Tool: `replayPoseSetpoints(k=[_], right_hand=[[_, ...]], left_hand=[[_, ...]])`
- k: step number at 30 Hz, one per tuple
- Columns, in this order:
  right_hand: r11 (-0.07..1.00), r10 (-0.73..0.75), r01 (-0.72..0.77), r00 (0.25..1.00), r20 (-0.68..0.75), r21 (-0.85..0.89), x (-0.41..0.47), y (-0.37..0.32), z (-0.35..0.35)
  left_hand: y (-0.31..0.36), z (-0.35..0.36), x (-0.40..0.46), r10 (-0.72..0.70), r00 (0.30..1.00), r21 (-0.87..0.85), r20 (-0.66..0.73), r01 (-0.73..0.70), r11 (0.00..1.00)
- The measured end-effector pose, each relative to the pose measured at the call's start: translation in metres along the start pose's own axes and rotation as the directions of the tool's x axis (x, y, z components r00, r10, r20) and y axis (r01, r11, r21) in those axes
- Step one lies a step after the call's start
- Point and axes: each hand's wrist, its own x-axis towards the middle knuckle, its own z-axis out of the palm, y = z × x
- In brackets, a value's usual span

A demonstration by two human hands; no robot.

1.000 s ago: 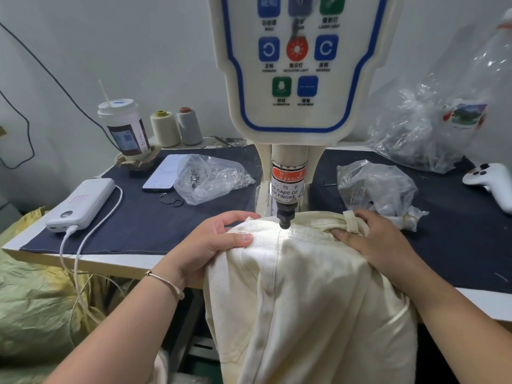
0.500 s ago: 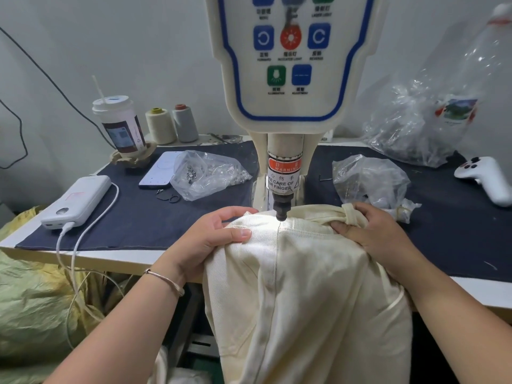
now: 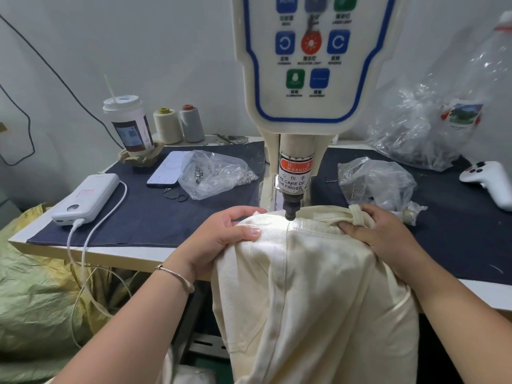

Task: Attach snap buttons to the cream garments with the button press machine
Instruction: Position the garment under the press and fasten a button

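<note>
Under the press head (image 3: 290, 210) the cream garment (image 3: 310, 273) is gripped by the left hand (image 3: 221, 239) and the right hand (image 3: 385, 236), fingers curled into cloth; no pressed snap is seen.

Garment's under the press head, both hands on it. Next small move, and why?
Probably trigger the press while holding steady. The black press tip sits right at the lit waistband seam of the cream garment, and the left hand and right hand grip the fabric on either side, apart from the tip.
</note>
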Motion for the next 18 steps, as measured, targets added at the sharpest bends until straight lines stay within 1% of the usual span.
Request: replayPoseSetpoints(k=[11,15,18], right_hand=[[0.999,0.031,-0.032,0.999,0.024,0.026,0.0015,0.0007,-0.0002],[0.999,0.040,-0.041,0.999,0.033,0.036,0.0025,0.0021,-0.0006],[0.999,0.035,-0.036,0.999,0.029,0.027,0.0032,0.0025,-0.0004]], left_hand=[[0.0016,-0.0024,0.0012,-0.004,1.000,0.104,-0.005,0.004,0.995],[0.0007,-0.0053,0.0022,-0.015,1.000,0.095,0.000,0.015,0.995],[0.0007,-0.0075,0.0012,-0.024,0.999,0.080,-0.029,0.026,0.996]])
